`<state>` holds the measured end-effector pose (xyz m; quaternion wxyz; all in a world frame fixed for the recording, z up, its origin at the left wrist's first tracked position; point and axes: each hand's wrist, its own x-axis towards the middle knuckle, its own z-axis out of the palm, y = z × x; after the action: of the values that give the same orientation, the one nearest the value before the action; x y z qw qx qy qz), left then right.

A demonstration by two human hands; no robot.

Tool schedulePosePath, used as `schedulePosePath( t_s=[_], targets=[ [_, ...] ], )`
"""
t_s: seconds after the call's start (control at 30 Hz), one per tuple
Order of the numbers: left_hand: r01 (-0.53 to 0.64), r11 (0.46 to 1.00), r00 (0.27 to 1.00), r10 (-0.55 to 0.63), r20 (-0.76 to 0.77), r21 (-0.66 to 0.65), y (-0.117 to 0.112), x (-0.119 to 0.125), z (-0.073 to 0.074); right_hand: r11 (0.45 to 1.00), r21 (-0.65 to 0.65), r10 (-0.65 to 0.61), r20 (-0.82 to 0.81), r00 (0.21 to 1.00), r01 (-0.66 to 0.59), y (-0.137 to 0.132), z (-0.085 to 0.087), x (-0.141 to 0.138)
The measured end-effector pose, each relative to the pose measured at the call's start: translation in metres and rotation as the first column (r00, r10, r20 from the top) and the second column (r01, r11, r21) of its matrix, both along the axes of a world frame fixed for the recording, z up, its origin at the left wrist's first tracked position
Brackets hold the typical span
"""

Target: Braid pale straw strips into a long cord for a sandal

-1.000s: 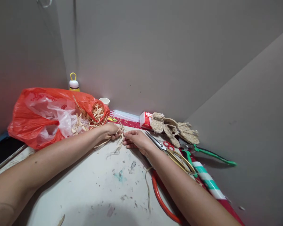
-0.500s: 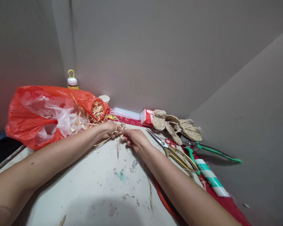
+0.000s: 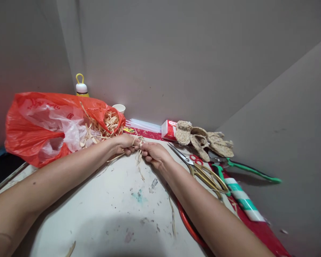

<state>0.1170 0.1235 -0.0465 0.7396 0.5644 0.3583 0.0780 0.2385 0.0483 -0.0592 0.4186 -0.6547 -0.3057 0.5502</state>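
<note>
My left hand (image 3: 125, 143) and my right hand (image 3: 154, 155) meet over the far part of a stained white table (image 3: 101, 210). Both are closed in a pinch on a small bundle of pale straw strips (image 3: 139, 155), whose loose ends hang down between the hands onto the table. Just behind my left hand, more straw spills from the mouth of a red plastic bag (image 3: 40, 125).
Gold-handled scissors (image 3: 203, 173) lie right of my right arm, with green-handled pruners (image 3: 246, 170), a green-and-white roll (image 3: 243, 200) and small woven straw sandals (image 3: 203, 140) beyond. A red box (image 3: 168, 130), paper cup (image 3: 119, 107) and yellow-capped bottle (image 3: 81, 87) stand by the grey walls.
Both hands have come closer together and lifted the straw bundle slightly off the table; its ends now dangle. The view has tilted a little downward.
</note>
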Motion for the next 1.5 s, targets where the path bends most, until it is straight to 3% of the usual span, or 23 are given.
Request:
schedulePosePath(
  t_s=[0.3,0.53,0.73,1.0,1.33,1.5],
  targets=[
    [-0.002,0.999,1.0,0.003,-0.003,0.04,-0.005,0.001,0.003,0.997,0.082,0.006,-0.019,1.0,-0.004,-0.003,0.006,0.003],
    [-0.011,0.998,1.0,0.012,-0.009,0.062,-0.006,0.001,0.002,0.996,0.093,-0.01,0.043,0.999,0.006,0.003,-0.005,0.003],
    [0.008,0.996,1.0,-0.007,-0.006,0.092,-0.006,0.001,0.002,0.989,0.15,-0.003,0.047,0.999,-0.004,0.0,0.0,0.01],
    [0.003,0.988,0.999,0.003,-0.041,0.156,-0.012,0.001,0.005,0.991,0.126,0.051,-0.021,0.998,-0.048,-0.002,0.009,0.006],
    [0.033,0.955,0.992,0.004,-0.125,0.295,-0.014,0.003,0.003,0.991,0.073,0.102,0.111,0.989,-0.11,0.0,0.008,0.011],
    [0.057,0.908,0.991,-0.001,-0.135,0.416,-0.013,0.004,-0.003,0.99,0.042,0.125,0.183,0.975,-0.135,0.002,0.007,0.014]
  ],
)
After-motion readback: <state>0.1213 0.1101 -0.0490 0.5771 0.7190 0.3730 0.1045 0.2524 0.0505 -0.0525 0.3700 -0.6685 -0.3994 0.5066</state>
